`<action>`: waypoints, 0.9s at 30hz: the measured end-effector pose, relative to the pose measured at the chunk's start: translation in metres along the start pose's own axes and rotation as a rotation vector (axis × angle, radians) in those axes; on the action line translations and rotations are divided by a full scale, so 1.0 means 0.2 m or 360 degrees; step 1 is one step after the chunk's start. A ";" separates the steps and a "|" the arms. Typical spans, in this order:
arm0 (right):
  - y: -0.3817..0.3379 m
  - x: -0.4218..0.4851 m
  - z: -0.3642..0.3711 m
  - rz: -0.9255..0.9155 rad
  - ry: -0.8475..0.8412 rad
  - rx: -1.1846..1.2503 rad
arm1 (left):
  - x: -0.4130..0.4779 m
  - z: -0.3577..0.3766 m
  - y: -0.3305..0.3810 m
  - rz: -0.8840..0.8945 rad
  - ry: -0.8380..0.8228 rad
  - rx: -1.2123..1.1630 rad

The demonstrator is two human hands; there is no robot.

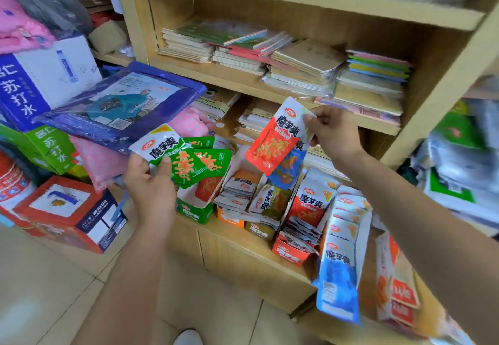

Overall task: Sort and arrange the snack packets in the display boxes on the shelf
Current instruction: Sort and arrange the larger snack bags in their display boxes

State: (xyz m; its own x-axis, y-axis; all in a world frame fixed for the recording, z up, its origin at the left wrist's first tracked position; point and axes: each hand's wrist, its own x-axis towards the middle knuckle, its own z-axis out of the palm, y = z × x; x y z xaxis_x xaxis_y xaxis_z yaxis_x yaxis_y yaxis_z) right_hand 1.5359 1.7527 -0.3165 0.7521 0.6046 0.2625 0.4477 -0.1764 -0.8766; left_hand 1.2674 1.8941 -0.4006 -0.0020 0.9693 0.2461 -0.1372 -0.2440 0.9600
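Observation:
My left hand [151,182] grips a fan of green snack packets [189,161] above the green display box [194,211]. My right hand [333,131] pinches the top of a red packet [272,142] with a blue packet [289,170] behind it, both hanging over the row of boxes. On the shelf stand an orange box [229,219], an olive box [260,231] and a red box [290,253], each holding several packets. A blue box [340,271] and an orange-red box [397,290] lie further right.
Stacks of notebooks [291,66] fill the wooden shelves above. To the left are a blue raincoat pack [121,101], soda-water cartons [40,80] and a red carton [70,212] on the floor. Plastic-wrapped goods [464,155] crowd the right.

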 end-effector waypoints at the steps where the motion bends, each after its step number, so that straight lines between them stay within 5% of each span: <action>1: 0.01 -0.04 -0.05 -0.0020 0.0039 0.0003 | -0.01 0.02 0.00 -0.0003 -0.0012 -0.0005; 9: 0.11 -0.29 -0.29 -0.0058 0.0381 0.0095 | -0.10 0.07 0.03 0.0072 0.0029 -0.0102; 27: 0.25 -0.46 -0.60 -0.0268 0.0437 -0.0361 | -0.18 0.22 0.06 -0.0119 -0.0115 -0.0202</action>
State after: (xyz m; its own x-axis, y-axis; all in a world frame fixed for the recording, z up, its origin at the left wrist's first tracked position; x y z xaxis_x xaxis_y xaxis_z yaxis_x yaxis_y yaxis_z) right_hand 1.5467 1.5951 -0.3360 0.7465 0.4148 0.5203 0.6485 -0.2783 -0.7086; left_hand 1.3093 1.8540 -0.3920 0.0835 0.9786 0.1879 -0.2584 -0.1609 0.9526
